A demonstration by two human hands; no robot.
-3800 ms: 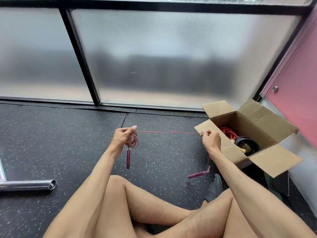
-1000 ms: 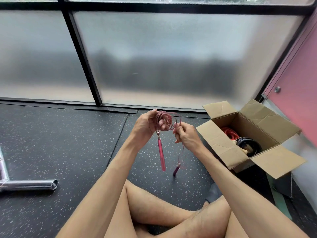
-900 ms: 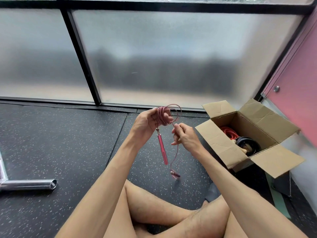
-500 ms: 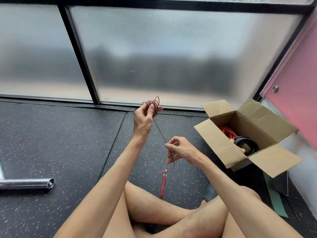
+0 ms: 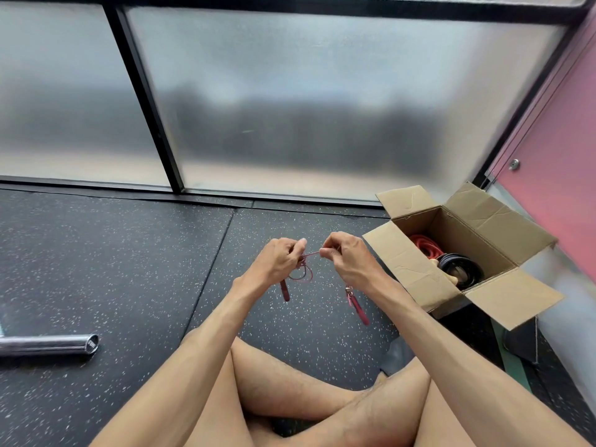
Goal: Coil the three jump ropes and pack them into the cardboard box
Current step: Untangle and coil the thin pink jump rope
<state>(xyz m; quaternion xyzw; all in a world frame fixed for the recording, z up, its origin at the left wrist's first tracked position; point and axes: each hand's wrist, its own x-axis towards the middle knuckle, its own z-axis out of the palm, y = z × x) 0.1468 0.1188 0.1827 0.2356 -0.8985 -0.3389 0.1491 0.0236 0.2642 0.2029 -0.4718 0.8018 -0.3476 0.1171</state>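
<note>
A thin pink jump rope (image 5: 303, 275) hangs as a small coil under my left hand (image 5: 280, 262), which pinches it. My right hand (image 5: 346, 257) pinches the cord's free end, pulled taut between both hands. One pink handle (image 5: 284, 291) dangles below the left hand, the other handle (image 5: 358, 307) below the right wrist. To the right stands the open cardboard box (image 5: 403, 262), with a red coiled rope (image 5: 425, 246) and a black coiled rope (image 5: 461, 269) inside.
I sit cross-legged on dark speckled rubber flooring (image 5: 113, 269). A metal tube (image 5: 48, 343) lies at the left. Frosted glass panels with black frames (image 5: 145, 98) stand ahead, and a pink door (image 5: 554, 150) is at the right behind the box.
My left hand came down from its raised position with the coil. My right hand rose to meet it, drawing the cord taut. Both handles now dangle off the floor.
</note>
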